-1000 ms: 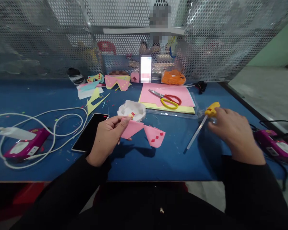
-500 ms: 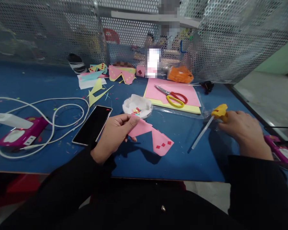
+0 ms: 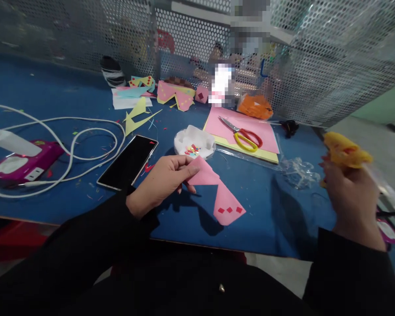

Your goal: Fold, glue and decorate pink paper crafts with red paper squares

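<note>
My left hand (image 3: 166, 182) pinches one end of a pink paper mask (image 3: 228, 204) above the blue table. Three red paper diamonds sit in a row on its far end, at the right. Raised at the right side, my right hand (image 3: 352, 193) is wrapped round a yellow hot glue gun (image 3: 344, 149), with a clear glue stick (image 3: 386, 188) sticking out of it; both are smeared by motion. Just behind the left hand is a white dish (image 3: 207, 147) with small coloured paper bits (image 3: 193, 150) in it.
Red-and-yellow-handled scissors (image 3: 242, 134) lie on pink and yellow paper sheets (image 3: 273, 142). A dark phone (image 3: 131, 160), a white cable (image 3: 74, 151) and a purple power strip (image 3: 6, 166) are at the left. Clear glue strands (image 3: 299, 173) lie near the right hand. Finished-looking masks (image 3: 176, 93) stand behind.
My right hand has lifted the glue gun up and to the right, turning it so the glue stick points right. My left hand still holds the mask. The camera view has shifted and tilted slightly.
</note>
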Demonstrator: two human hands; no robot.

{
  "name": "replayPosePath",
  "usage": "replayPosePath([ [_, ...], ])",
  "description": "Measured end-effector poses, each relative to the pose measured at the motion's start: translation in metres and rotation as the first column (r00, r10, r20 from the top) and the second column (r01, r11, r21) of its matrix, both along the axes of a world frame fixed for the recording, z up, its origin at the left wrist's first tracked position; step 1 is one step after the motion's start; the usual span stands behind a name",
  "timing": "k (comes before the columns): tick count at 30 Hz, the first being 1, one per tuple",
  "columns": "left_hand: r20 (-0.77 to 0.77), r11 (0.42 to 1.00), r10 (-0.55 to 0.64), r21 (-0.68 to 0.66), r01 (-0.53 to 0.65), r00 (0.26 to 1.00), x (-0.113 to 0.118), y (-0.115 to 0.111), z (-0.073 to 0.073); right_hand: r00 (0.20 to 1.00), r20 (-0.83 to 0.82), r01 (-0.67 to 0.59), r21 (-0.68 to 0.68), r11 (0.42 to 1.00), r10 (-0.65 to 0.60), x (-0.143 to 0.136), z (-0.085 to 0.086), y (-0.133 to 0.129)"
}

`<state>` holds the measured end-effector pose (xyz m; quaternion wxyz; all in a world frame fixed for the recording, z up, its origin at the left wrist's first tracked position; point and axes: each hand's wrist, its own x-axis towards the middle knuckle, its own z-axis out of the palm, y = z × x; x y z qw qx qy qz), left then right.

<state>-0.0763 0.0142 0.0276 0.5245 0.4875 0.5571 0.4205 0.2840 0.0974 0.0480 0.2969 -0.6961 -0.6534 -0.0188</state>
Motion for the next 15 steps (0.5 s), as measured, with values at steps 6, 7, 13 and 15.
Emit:
replayPosePath([
  [6,-0.02,0.999,-0.041,-0.031,0.041,0.999,0.001,0.001,0.0,0.697,-0.541,-0.521,0.068,0.851,0.47,-0.092,-0.002,-0.05],
  [7,-0.018,0.998,-0.045,-0.038,0.044,0.999,0.001,0.001,-0.001,0.669,-0.531,-0.589,0.047,0.807,0.519,-0.105,-0.005,-0.058],
  [13,0.054,0.997,-0.037,-0.07,0.04,0.998,0.0,0.001,0.001,0.615,-0.33,-0.762,-0.015,0.648,0.716,-0.137,-0.018,-0.079],
  [15,0.062,0.997,-0.026,-0.077,0.03,0.998,0.0,0.0,0.002,0.626,-0.258,-0.763,-0.009,0.646,0.736,-0.137,-0.019,-0.079],
])
